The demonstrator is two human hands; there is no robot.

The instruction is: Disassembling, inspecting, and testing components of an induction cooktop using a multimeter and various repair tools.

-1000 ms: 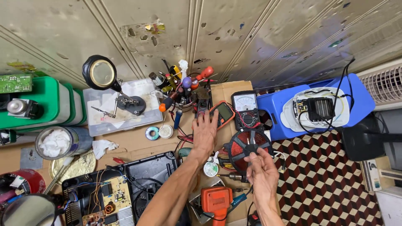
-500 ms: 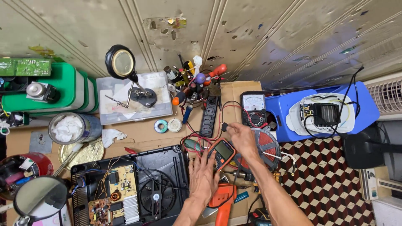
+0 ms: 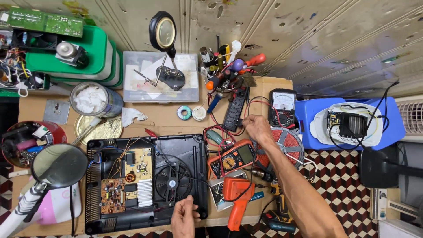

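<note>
Roughly left to right on the cardboard-topped counter [image 3: 172,125]: a red tub [image 3: 17,143] of odds and ends at the left edge, a large round magnifier [image 3: 59,165] on a white stem near the front-left corner, stacked green trays [image 3: 94,53] with a green circuit board [image 3: 44,22] at the back-left corner, and a tin of white stuff [image 3: 92,99] beside a gold lid [image 3: 99,130]. The opened black appliance base [image 3: 145,183] lies along the front edge, circuit boards [image 3: 128,176] and a round fan [image 3: 172,183] exposed inside it. The left hand [image 3: 185,217] sits at the front edge, fingers curled and pinching the appliance's front rim near a black wire; whether it grips the wire or the rim I cannot tell. Behind it a clear lidded box [image 3: 161,77] carries a small helping-hand magnifier [image 3: 163,33]. Mid-counter: solder rolls [image 3: 185,113], a cluster of screwdrivers [image 3: 229,66], a black power strip [image 3: 235,110]. An orange multimeter [image 3: 233,158] lies just right of the appliance, an orange glue-gun-shaped tool [image 3: 238,194] in front of it. The right hand [image 3: 257,128] reaches across, fingers closed at the near end of the power strip, touching the red leads there; what exactly it pinches is hidden. Right of it an analog meter [image 3: 282,108], a red coil disc [image 3: 288,145], then a blue stool [image 3: 352,123] with a white plate [image 3: 321,128] off the counter's right edge.
</note>
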